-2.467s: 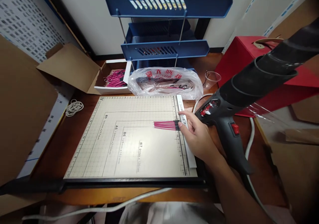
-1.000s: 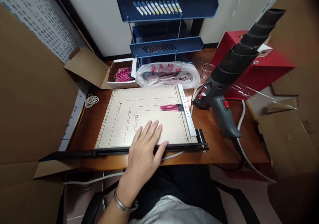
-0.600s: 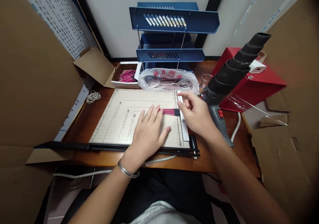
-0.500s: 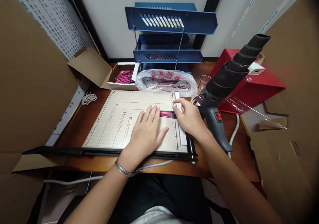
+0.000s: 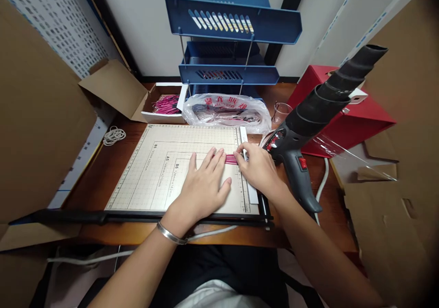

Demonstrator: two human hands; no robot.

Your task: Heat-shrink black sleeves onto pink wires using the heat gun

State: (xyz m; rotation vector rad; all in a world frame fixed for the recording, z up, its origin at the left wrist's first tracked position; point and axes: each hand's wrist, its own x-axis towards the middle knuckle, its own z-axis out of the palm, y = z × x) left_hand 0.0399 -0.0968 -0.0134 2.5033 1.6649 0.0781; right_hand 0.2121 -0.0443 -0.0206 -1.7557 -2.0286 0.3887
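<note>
A small bundle of thin pink wires [image 5: 231, 159] lies across the right part of a gridded paper cutter [image 5: 144, 180]. My left hand [image 5: 205, 187] is spread flat on the board, its fingertips resting over the left end of the bundle and hiding it. At the other end, my right hand [image 5: 259, 168] has thumb and fingers curled together around the wires, beside the white strip [image 5: 253, 193] on the board's right edge. Those wire ends are covered by the fingers. The cutter's black handle [image 5: 72, 216] runs along the near side, to the left.
Behind the board stand an open box [image 5: 149, 116] of pink wires, a clear plastic bag [image 5: 226, 114] and blue tiered trays [image 5: 236, 22]. A heat gun [image 5: 302, 161] rises close to my right forearm, before a red box [image 5: 363, 120]. White cord [image 5: 114, 135] lies coiled at left.
My right thumb and fingers have moved down onto the wires, covering the dark ends that showed before. The left hand stays flat on the bundle. The camera view has shifted slightly.
</note>
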